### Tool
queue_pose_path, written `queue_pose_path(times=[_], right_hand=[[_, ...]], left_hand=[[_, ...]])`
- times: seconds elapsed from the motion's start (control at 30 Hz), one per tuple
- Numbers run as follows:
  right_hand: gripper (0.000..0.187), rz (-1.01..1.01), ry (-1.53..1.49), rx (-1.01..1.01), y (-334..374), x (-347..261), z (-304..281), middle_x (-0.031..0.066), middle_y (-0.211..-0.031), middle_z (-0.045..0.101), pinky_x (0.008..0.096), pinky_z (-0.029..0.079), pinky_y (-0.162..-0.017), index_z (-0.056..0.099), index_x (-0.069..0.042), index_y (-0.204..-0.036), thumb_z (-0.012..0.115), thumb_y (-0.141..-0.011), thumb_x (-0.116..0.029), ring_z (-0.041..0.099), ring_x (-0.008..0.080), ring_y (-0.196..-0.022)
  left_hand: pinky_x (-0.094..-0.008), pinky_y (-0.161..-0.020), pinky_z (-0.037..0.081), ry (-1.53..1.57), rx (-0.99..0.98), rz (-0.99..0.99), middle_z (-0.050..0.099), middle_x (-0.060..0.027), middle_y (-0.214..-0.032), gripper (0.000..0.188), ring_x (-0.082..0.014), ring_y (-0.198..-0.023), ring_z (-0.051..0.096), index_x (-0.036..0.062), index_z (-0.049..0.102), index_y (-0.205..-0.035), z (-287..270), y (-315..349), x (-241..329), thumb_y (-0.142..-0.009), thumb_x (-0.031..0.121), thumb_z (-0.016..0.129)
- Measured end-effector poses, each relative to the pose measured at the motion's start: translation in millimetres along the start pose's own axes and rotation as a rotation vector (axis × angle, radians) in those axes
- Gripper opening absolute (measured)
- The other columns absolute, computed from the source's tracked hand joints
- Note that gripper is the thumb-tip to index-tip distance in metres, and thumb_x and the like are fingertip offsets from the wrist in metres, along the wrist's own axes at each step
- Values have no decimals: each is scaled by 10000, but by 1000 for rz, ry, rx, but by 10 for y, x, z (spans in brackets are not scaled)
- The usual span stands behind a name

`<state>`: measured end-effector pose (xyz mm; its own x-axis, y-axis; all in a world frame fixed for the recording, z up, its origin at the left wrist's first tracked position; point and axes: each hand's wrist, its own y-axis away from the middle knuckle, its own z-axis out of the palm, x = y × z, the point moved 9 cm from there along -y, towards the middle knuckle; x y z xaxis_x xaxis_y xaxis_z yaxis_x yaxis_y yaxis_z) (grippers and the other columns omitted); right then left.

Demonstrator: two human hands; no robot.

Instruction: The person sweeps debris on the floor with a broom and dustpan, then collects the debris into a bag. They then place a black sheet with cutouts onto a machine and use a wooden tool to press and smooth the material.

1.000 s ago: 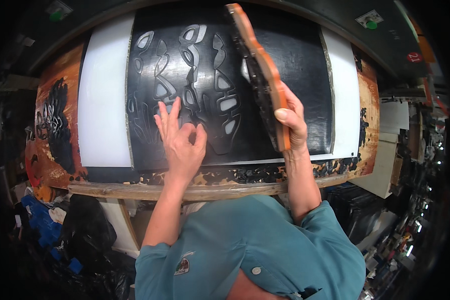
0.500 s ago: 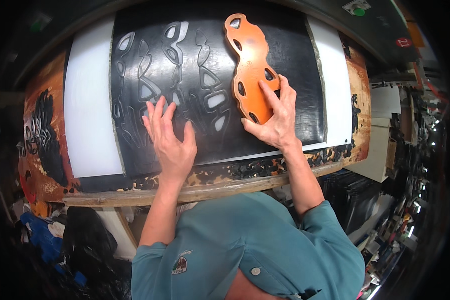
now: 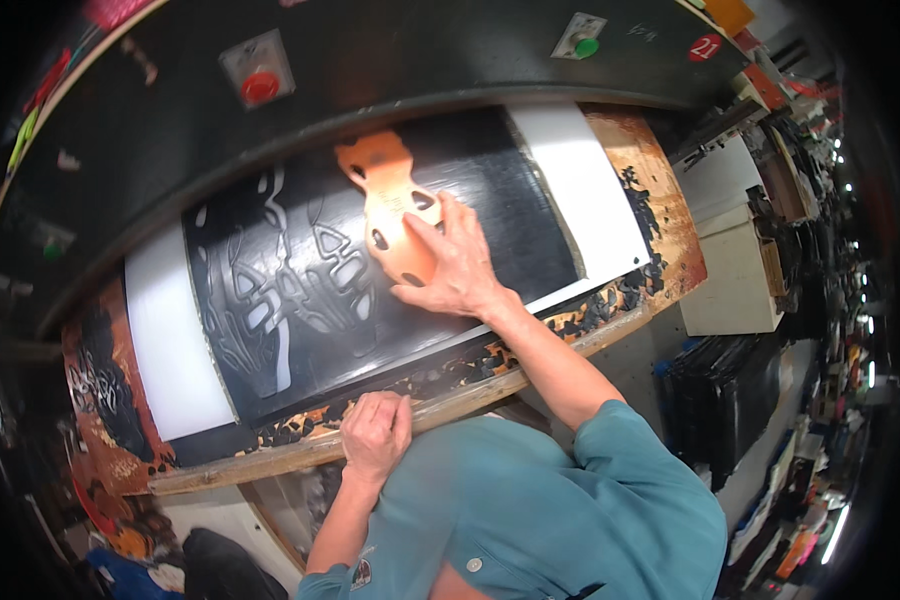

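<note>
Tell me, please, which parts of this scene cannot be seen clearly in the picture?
- Head view: the right hand covers the lower end of the orange cutting die.
- The left hand is curled at the wooden table edge; whether it holds anything cannot be told.
- The shelves at the right rim are too small and dark.
</note>
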<state>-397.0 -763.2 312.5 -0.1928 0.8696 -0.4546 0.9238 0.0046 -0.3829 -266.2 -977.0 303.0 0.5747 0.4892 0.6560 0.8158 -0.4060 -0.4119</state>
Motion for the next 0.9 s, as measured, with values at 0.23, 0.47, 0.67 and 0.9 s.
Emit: queue_pose_path(times=[0.23,0.47,0.67,0.9], right_hand=[[187,125,-458,412,178,699,-1051,53,-1011,710,282,551,-854,696,-1,-1097,749,-970,-127,669,134,-943],[266,18,-274,704,70,1156,-2276,90,-706,631,347,475,-613,653,4,-864,705,-1010,-212,560,157,-621],[275,264,-361,447,1333,1257,-1507,56,-633,600,325,461,-583,660,-22,-794,726,-996,-196,535,115,-598],[192,76,30,296,1710,965,-1036,109,-725,647,454,492,-681,615,-71,-738,719,-885,-140,647,344,-692]], left_hand=[[-454,-599,515,-139,65,-62,638,-144,-745,219,-349,-659,640,31,583,-779,25,112,-100,-897,13,766],[-488,-601,490,-272,199,-152,618,-186,-743,256,-422,-647,615,8,614,-752,-92,281,-260,-969,98,716],[-491,-657,495,-360,282,-97,633,-166,-752,270,-398,-708,637,15,611,-765,-127,279,-276,-983,138,715],[-448,-772,461,-489,331,-48,634,-71,-753,268,-304,-783,606,84,613,-757,47,239,1,-880,187,828]])
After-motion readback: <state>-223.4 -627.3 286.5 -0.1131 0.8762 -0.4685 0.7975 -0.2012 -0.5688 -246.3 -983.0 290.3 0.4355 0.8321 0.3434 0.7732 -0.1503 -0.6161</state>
